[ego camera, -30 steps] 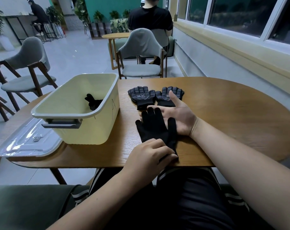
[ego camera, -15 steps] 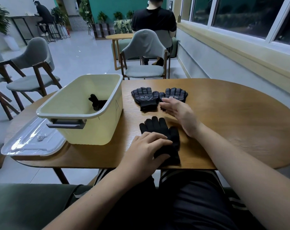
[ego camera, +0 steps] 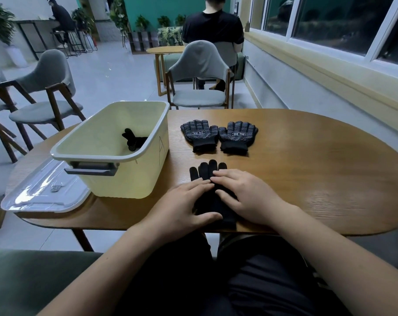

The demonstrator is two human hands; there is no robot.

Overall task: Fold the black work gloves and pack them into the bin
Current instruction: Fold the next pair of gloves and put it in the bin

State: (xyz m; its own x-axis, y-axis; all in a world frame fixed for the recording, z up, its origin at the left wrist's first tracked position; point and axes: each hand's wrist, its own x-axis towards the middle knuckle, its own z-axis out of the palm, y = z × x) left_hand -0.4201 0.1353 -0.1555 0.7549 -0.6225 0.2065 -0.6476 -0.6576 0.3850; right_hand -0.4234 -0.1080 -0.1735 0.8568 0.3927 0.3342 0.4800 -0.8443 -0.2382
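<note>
Head view. An oval brown wooden table fills the middle of the frame.

A plain black knit work glove lies flat at lower centre, cuff at the near table edge, fingertips pointing toward the top of the frame. Whether a second glove lies under it cannot be told.

The left hand rests palm down on the glove's left side, fingers straight, thumb across the cuff end. The right hand rests palm down on its right side, fingers straight and laid over the base of the glove fingers. Neither hand curls round the fabric; both press it flat.

Just above, two black gloves with a dotted grip pattern, the left dotted glove and the right dotted glove, lie side by side, touching.

A pale yellow plastic bin with a grey handle stands left of centre; a black glove lies inside it. A clear plastic lid lies at lower left, beside the bin.
</note>
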